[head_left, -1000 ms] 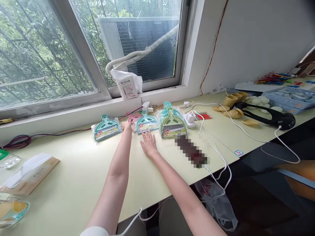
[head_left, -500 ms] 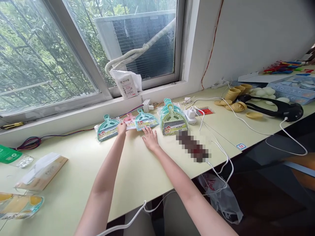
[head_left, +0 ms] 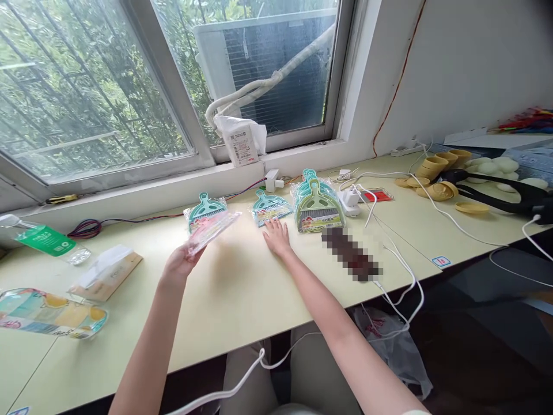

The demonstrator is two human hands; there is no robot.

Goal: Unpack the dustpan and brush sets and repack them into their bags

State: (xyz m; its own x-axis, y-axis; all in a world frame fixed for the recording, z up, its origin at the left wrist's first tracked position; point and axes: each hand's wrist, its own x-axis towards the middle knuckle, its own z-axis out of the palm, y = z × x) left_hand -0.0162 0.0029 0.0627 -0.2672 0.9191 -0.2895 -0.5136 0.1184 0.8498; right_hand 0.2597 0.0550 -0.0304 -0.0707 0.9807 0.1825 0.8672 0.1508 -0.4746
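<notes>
My left hand [head_left: 179, 262] grips a pink dustpan and brush set [head_left: 211, 230] in clear wrapping, tilted and raised above the table. Behind it, a teal dustpan set [head_left: 204, 208] lies partly covered from sight. My right hand [head_left: 277, 236] rests with fingers spread at the near edge of another wrapped teal dustpan set [head_left: 270, 207], fingertips on or just at its front. To the right of that hand stands a pile of wrapped dustpan sets [head_left: 319, 207], a green one in front and teal ones behind.
On the left lie a water bottle [head_left: 49, 239], a tissue pack [head_left: 106, 274] and a patterned packet [head_left: 52, 314]. White cables run from a charger [head_left: 351, 200] over the table's front edge. Yellow cups [head_left: 432, 167] and a black strapped device [head_left: 510, 199] sit at right.
My left hand has lifted the pink dustpan set from between the two teal ones and drawn it left and nearer. My right hand stays by its teal set. The view has shifted left.
</notes>
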